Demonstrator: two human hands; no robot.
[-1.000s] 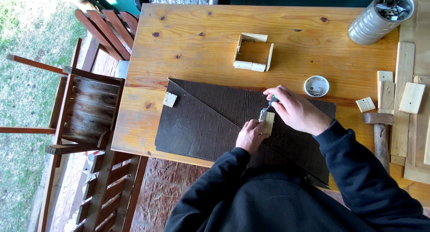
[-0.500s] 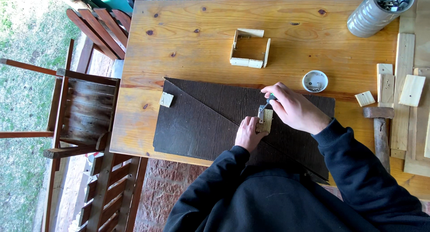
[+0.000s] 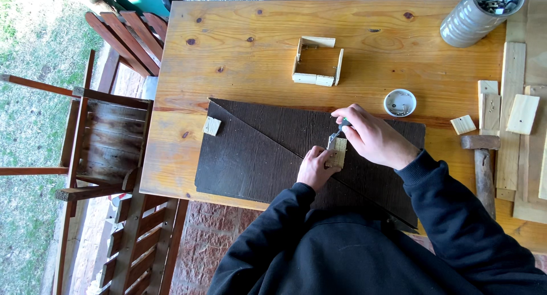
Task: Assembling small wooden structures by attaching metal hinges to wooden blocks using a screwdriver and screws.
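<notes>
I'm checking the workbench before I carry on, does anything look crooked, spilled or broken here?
Nothing is spilled or broken. The dark board lies askew on the wooden table, one corner past the near edge. The small wooden frame has one side open. The left hand steadies a small wood block while the right hand works a small tool on it.

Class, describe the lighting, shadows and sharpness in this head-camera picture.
Head view: even, soft daylight, no glare on the pale wooden table; faint shadows beneath the right hand and left hand on the dark brown board; sharp throughout; edges slightly bowed.
</notes>
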